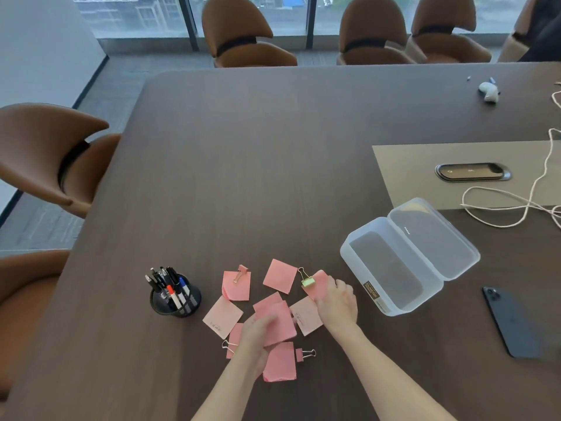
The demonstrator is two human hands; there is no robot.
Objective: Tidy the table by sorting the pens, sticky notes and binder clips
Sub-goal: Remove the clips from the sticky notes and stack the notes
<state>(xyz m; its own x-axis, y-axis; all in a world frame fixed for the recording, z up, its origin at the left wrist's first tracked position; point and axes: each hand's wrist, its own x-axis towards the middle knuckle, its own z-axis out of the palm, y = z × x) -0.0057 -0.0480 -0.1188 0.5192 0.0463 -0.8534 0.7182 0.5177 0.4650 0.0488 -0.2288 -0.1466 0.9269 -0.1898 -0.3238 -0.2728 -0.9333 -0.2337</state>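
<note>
On the dark table (pixel 273 147) the clear box (pixel 391 278) sits open at the right, well placed for clips. The right hand (pixel 335 302) grips a pink note (pixel 318 284) bearing a gold binder clip (pixel 308 281); better to pinch its wire handles and slide it off squarely. The left hand (pixel 258 332) holds a gathered stack of pink notes (pixel 277 325). The pens (pixel 168 285) stand in their mesh cup (pixel 177 302).

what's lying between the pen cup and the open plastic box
In the head view, the scattered pink sticky notes, several binder clips such as the gold one, and both hands lie between the pen cup and the plastic box.
</note>
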